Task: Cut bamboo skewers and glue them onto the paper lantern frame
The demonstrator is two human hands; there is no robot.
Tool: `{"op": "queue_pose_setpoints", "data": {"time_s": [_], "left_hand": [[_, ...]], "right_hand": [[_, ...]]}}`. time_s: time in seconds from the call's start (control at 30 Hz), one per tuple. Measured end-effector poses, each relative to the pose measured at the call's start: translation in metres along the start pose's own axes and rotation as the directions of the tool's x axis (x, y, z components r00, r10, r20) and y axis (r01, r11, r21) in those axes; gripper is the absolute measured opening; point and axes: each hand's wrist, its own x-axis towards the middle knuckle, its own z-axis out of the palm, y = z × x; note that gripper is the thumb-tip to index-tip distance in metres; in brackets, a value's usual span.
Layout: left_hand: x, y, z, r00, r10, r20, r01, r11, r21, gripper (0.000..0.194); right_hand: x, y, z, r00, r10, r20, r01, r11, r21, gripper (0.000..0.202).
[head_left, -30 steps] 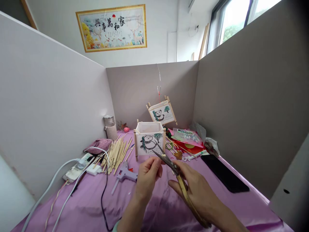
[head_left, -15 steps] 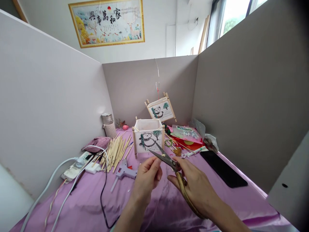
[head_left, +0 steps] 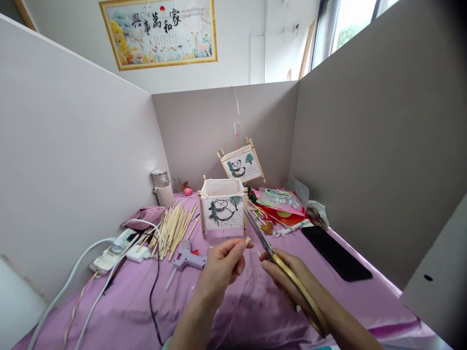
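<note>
Between thumb and forefinger, my left hand [head_left: 226,260] pinches a short piece of pale stick [head_left: 247,241]. My right hand [head_left: 292,274] is wrapped round the gold handles of a pair of scissors [head_left: 263,239], whose blades look nearly closed and point up and away. The blades are apart from the stick piece. Just beyond my hands stands a white box lantern [head_left: 223,214] with a panda drawing and stick corner posts. Behind it a similar panda lantern [head_left: 241,165] hangs tilted from a wire by a red thread.
A lilac glue gun [head_left: 188,258] lies left of my left hand, near many loose sticks [head_left: 175,228], a power strip [head_left: 113,255] and cables. At the right are a black phone [head_left: 335,253] and craft packets [head_left: 280,198]. A jar [head_left: 162,188] stands back left. Grey panels enclose the table.
The scissors have moved right, away from my left hand, and their blades have closed and turned more upright. My left hand still holds the stick piece.
</note>
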Motion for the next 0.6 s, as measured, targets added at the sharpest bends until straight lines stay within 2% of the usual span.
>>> {"op": "queue_pose_setpoints", "data": {"time_s": [0.1,0.3,0.47,0.6], "left_hand": [[0.000,-0.001,0.000,1.000,0.019,-0.011,-0.019,1.000,-0.021,0.035],[-0.002,-0.002,-0.003,0.987,0.150,-0.057,-0.150,0.989,0.010,0.023],[-0.004,0.000,-0.009,0.960,0.270,-0.076,-0.261,0.959,0.109,0.018],[-0.006,0.001,-0.013,0.947,0.314,-0.063,-0.305,0.944,0.122,0.014]], "right_hand": [[-0.002,0.000,-0.006,0.999,-0.046,-0.020,0.044,0.995,-0.087,0.027],[-0.012,-0.013,-0.009,0.988,-0.144,-0.052,0.118,0.934,-0.338,0.034],[-0.017,-0.021,-0.007,0.970,-0.231,-0.077,0.181,0.895,-0.408,0.039],[-0.020,-0.028,-0.008,0.968,-0.247,-0.047,0.204,0.881,-0.428,0.035]]}}
